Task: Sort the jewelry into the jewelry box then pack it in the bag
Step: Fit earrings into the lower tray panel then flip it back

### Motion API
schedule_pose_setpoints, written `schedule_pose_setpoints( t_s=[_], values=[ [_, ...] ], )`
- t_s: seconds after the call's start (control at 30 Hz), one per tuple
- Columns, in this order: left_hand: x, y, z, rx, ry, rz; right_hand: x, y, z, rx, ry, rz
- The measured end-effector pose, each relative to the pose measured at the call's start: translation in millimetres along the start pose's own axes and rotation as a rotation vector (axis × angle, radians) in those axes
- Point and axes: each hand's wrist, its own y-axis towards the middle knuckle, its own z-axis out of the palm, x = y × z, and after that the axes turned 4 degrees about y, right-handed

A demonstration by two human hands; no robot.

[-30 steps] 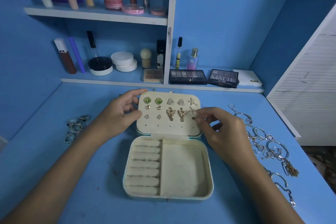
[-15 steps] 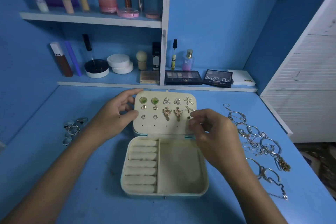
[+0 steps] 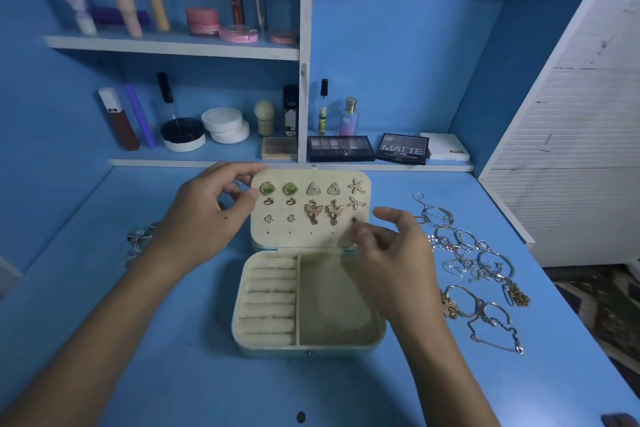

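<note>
box (image 3: 308, 305) sits open mid-counter (image 3: 173, 374), lid (image 3: 311, 239) tipped back and facing up. left hand (image 3: 204, 218) grips the lid's left edge, thumb on the front face, fingers curled round the top corner. right hand (image 3: 388, 253) hovers at the lid's lower right corner, thumb and forefinger pinched narrow just beside a small dark spot (image 3: 354, 219) on the lid; can't tell if they hold anything, other fingers loosely spread. earrings (image 3: 311, 201) pinned in rows on the lid: two green, two triangles, two starfish, two hearts, two butterflies, two small ones bottom left. base: ring rolls (image 3: 268, 302) in the left compartment, right compartment (image 3: 332, 302) shows only lining. chains and bangles (image 3: 474, 267) piled on the counter right of the box, near the right hand but apart from it. rings (image 3: 138, 243) on the counter left, partly hidden behind the left arm. cosmetics on the shelf (image 3: 207, 151) behind: palettes (image 3: 341, 148), jars, bottles.
</note>
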Motion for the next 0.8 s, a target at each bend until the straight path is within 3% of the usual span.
schedule_pose_setpoints(
  t_s=[0.17, 0.4, 0.8],
  values=[
    [-9.5, -14.0, -4.0, -0.053, 0.039, 0.059, -0.6, -11.5, 0.8, 0.030, 0.177, 0.099],
    [-18.7, -35.3, -5.8, -0.082, 0.016, 0.087, 13.2, -28.0, 0.5, 0.046, 0.745, 0.284],
    [-19.5, -72.4, -12.0, -0.029, -0.081, 0.137, 16.9, -49.6, -5.8, 0.021, 0.950, 0.386]
  ],
)
